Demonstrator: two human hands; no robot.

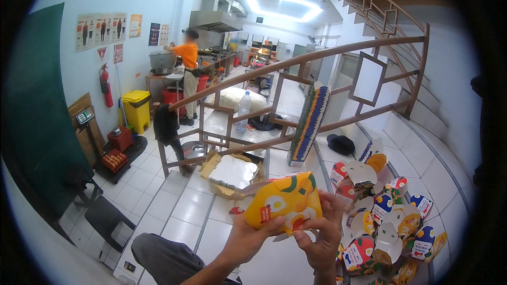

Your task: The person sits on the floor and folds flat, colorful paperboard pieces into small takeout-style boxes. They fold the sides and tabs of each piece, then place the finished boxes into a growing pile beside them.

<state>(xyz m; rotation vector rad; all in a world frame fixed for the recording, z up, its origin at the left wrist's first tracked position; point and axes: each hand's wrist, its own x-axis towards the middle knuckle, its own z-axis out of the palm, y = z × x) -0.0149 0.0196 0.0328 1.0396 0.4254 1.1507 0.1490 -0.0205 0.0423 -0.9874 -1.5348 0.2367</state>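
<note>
With fingers closed around it, left hand (pixel 248 238) and right hand (pixel 321 237) grasp the yellow carton (pixel 288 200) at five o'clock, seemingly part-folded; from it, shaped cartons (pixel 388 243) heap at three o'clock, while an apparently flat stack (pixel 310 126) remains at one.

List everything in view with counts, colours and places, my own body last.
Yellow carton: one, yellow, in both hands
Heaped cartons: many, multicoloured, lower right
Railing: one, brown, across middle
Stack: one, blue and yellow, leaning on railing
Open box: one, brown, beyond the carton
Cap: one, black, right of stack
Bottle: one, clear, behind railing
Worker: one, orange top, upper left
Bin: one, yellow, left
Fire extinguisher: one, red, left wall
Eggs: many, brown, far left
Posters: several, mixed colours, left wall
Leg: one, grey trouser, bottom left
Left hand: one, bare, carton's left
Right hand: one, bare, carton's right
</note>
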